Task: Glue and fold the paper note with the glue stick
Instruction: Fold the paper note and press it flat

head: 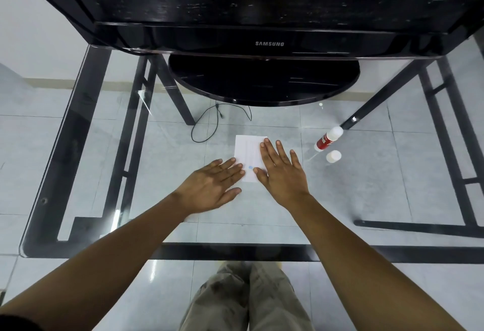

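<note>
A small white paper note (247,152) lies flat on the glass table, with a pale blue dot near its lower edge. My right hand (281,172) rests flat on the note's right half, fingers spread. My left hand (213,185) lies flat beside the note's left edge, its fingertips touching the lower left corner. The red and white glue stick (327,138) lies on its side to the right of the note. Its white cap (333,156) stands apart just below it. Neither hand holds anything.
The glass table top (157,199) has a black metal frame beneath. A black Samsung monitor (269,43) on a round stand (262,79) fills the far side. A thin black cable (209,123) lies behind the note. My legs show under the near edge.
</note>
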